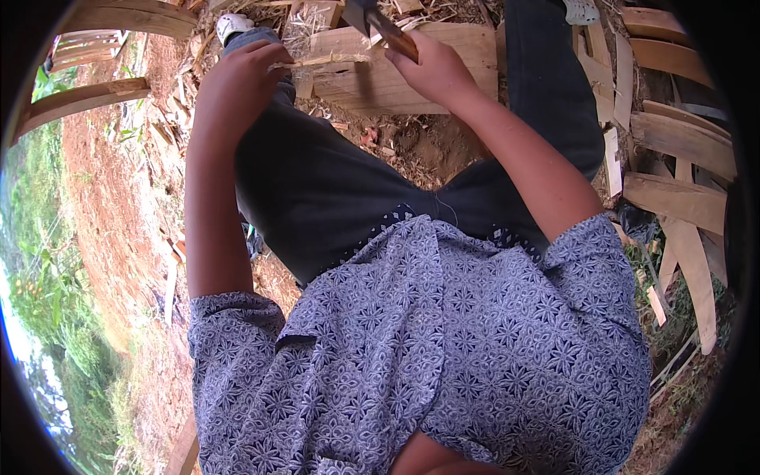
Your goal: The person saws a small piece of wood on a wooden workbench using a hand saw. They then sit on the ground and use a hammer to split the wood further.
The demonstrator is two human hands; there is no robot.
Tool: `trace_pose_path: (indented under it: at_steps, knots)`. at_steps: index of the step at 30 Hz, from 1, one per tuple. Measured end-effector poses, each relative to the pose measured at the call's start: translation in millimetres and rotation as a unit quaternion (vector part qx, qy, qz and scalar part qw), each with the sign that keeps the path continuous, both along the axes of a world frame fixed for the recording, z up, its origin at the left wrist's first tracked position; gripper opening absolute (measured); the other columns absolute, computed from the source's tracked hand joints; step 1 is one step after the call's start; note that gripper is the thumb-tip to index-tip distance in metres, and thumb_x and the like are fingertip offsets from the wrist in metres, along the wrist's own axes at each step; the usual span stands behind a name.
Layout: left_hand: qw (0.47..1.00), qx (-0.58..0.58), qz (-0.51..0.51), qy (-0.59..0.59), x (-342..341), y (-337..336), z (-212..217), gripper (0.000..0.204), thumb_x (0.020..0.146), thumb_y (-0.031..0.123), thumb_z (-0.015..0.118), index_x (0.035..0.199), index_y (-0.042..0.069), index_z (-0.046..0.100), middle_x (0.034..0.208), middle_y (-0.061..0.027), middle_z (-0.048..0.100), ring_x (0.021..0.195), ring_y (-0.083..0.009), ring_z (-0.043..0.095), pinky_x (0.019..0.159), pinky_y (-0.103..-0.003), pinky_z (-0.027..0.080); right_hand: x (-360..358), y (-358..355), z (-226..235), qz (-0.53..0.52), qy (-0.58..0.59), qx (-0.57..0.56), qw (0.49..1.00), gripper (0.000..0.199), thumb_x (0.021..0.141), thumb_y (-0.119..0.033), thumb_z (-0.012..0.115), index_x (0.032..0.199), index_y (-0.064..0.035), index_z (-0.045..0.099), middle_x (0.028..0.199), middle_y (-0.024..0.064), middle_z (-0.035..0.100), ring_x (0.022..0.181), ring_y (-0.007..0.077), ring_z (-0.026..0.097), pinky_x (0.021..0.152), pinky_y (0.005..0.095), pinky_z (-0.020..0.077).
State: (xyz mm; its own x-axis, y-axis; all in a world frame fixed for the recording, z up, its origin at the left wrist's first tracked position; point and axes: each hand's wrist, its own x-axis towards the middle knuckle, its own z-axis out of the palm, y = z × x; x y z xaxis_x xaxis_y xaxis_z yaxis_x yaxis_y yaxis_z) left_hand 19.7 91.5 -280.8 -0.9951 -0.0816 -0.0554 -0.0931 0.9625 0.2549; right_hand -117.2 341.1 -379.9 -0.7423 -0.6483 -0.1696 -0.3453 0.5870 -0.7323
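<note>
My right hand (435, 71) is closed round the brown wooden handle of a hatchet-like tool (393, 38). Its dark metal head is partly cut off at the top edge of the view, so its exact kind is hard to make out. My left hand (252, 73) pinches one end of a thin, pale wood strip (336, 58). The strip's other end reaches toward the tool, over a broad wooden block (443, 67) that lies between my spread legs.
Wood shavings and offcuts (388, 150) litter the brown soil round the block. Curved wooden slats (673, 142) are stacked at the right, and more curved pieces (119, 95) stand at the upper left. Green plants (55, 293) grow along the far left.
</note>
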Motion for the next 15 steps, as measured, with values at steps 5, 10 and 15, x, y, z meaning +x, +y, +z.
trace_pose_path:
  at_steps: [5, 10, 15]
  knots:
    - [1.0, 0.007, -0.004, 0.012, 0, 1, 2, 0.014, 0.09, 0.015, 0.067, 0.102, 0.012, 0.071, 0.104, -0.0081, 0.07, 0.091, -0.0349, 0.068, 0.078, -0.043, 0.055, 15, -2, -5, 0.019, -0.001, -0.006, 1.0, 0.033, 0.097, -0.034, 0.062, 0.115, -0.0068, 0.063, 0.092, 0.0201, 0.071, 0.09, 0.0387, 0.069, 0.077, 0.0461, 0.0521]
    - [0.999, 0.022, -0.006, 0.04, -8, 2, -4, 0.015, 0.09, 0.018, 0.07, 0.101, 0.008, 0.07, 0.098, -0.0133, 0.072, 0.086, -0.0344, 0.069, 0.075, -0.043, 0.054, 8, 4, -41, 0.024, -0.014, 0.118, 0.993, 0.031, 0.097, -0.035, 0.062, 0.112, -0.0075, 0.064, 0.09, 0.0195, 0.07, 0.089, 0.0379, 0.069, 0.077, 0.0459, 0.0521]
    - [0.995, 0.074, 0.035, 0.052, -12, -7, -18, 0.02, 0.091, 0.022, 0.072, 0.097, 0.003, 0.068, 0.083, -0.0177, 0.072, 0.076, -0.0327, 0.071, 0.069, -0.041, 0.053, 4, 5, -8, -0.029, -0.013, 0.013, 0.999, 0.036, 0.094, -0.036, 0.063, 0.115, -0.0069, 0.064, 0.091, 0.0189, 0.071, 0.09, 0.0396, 0.069, 0.08, 0.0488, 0.0534]
